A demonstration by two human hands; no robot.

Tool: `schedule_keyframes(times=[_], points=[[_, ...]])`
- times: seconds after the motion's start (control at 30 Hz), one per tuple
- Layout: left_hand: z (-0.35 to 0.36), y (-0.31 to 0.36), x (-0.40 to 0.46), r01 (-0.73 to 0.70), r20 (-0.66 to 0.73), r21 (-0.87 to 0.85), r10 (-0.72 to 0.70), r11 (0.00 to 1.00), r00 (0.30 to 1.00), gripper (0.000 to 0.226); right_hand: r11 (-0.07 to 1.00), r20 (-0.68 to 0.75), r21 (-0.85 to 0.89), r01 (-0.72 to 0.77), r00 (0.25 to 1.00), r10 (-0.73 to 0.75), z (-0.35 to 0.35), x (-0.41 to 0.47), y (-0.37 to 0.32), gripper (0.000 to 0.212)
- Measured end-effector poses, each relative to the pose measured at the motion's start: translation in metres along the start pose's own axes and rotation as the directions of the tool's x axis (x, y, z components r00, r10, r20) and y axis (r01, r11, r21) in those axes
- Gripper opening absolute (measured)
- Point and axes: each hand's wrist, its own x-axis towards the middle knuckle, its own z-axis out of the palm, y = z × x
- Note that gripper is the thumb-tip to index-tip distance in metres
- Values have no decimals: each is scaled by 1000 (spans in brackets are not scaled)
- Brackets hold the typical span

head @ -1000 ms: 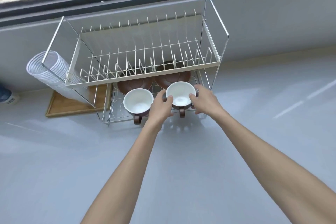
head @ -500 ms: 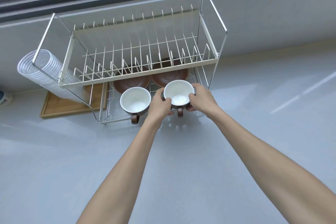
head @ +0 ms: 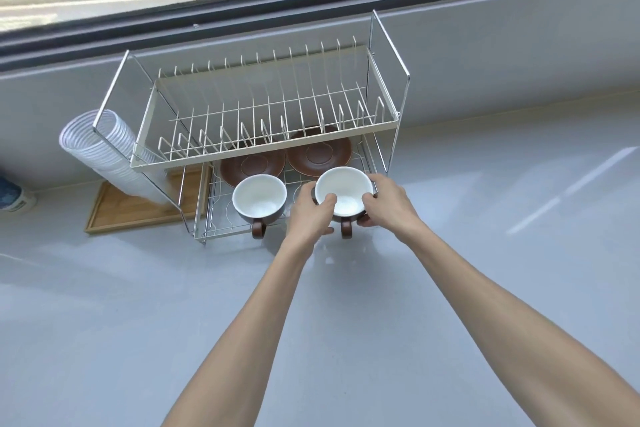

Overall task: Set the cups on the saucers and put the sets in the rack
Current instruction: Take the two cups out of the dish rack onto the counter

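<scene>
A two-tier wire rack (head: 270, 152) stands against the wall. On its lower shelf lie two brown saucers, the left saucer (head: 242, 166) and the right saucer (head: 320, 152), at the back. Two brown cups with white insides sit at the shelf's front. The left cup (head: 259, 199) stands free, its handle toward me. Both hands grip the right cup (head: 344, 191): my left hand (head: 310, 210) on its left side with the thumb over the rim, my right hand (head: 386, 201) on its right side.
A stack of clear plastic cups (head: 104, 152) leans at the rack's left end over a wooden tray (head: 138, 210). A blue-and-white container (head: 14, 196) sits at the far left. The grey counter (head: 485, 218) spreads to the right and front. A window runs behind.
Both hands stay on the right cup at the shelf's front; my left thumb now hooks over its rim. The camera view has tilted up, showing more of the window.
</scene>
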Motion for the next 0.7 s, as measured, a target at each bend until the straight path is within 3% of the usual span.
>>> schedule_keyframes(times=[0.33, 0.5, 0.7], points=[[24, -16, -53, 46, 76, 35, -49, 998, 996, 50, 997, -38, 34, -65, 997, 66, -15, -53, 42, 54], [45, -24, -77, 38, 124, 87, -48, 995, 991, 66, 990, -60, 78, -116, 991, 121, -27, -78, 72, 52], [78, -41, -103, 44, 197, 133, -69, 990, 978, 67, 978, -100, 96, -186, 976, 195, -39, -105, 107, 49]])
